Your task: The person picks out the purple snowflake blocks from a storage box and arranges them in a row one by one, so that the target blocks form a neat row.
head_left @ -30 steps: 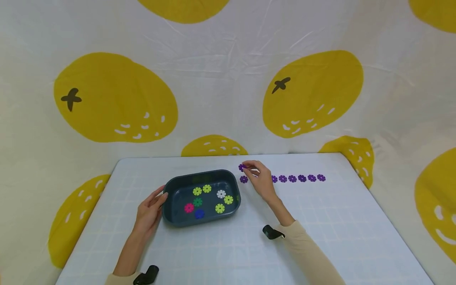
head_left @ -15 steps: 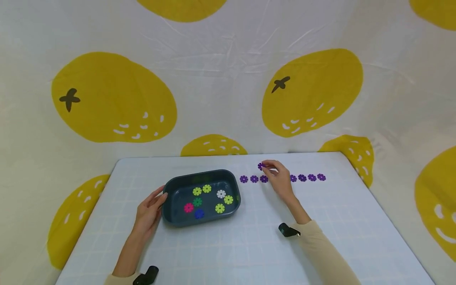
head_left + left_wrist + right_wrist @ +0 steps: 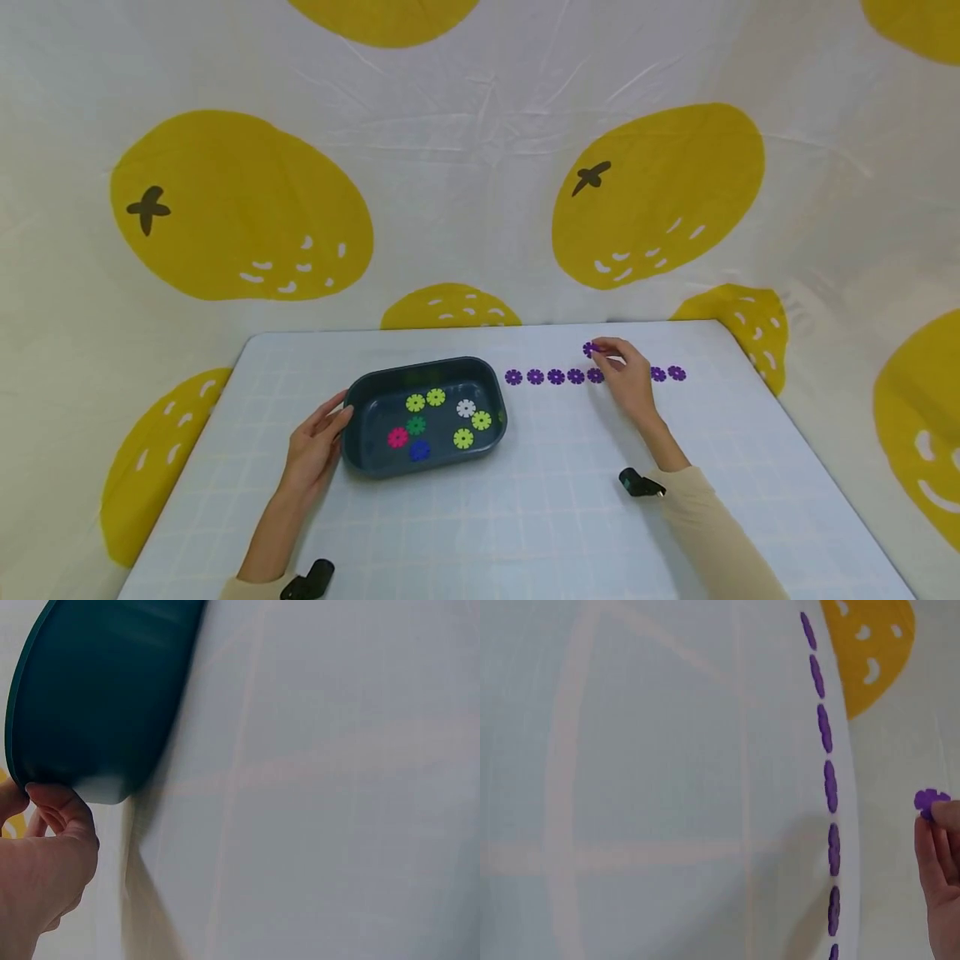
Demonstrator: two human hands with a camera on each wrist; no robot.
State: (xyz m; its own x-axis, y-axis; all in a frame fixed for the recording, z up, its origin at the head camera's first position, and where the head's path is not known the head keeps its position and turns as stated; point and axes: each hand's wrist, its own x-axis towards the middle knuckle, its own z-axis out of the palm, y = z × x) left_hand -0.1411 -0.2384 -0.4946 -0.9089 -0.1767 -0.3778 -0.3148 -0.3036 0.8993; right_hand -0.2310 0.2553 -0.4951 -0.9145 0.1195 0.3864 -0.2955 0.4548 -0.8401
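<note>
My right hand (image 3: 628, 379) pinches a purple flower-shaped disc (image 3: 589, 350) between thumb and fingers, raised above a row of like discs. In the right wrist view the pinched disc (image 3: 931, 801) shows at the fingertips, apart from the row. That row of purple discs (image 3: 556, 377) lies along the back of the table, partly covered by my hand. My left hand (image 3: 310, 450) grips the left end of a dark teal tray (image 3: 360, 454), thumb on its rim. Inside the tray lie several yellow discs (image 3: 462, 438), a white disc (image 3: 466, 408), a pink disc (image 3: 397, 437), a green disc (image 3: 416, 425) and a blue disc (image 3: 420, 451).
A pale checked cloth covers the table (image 3: 480, 533). Its back edge meets a hanging white curtain (image 3: 465, 167) printed with large yellow fruit. Dark camera mounts sit at both wrists.
My right hand has moved to the right along the row, still pinching the raised purple disc, uncovering discs on the left and covering others. The left hand and tray stay put.
</note>
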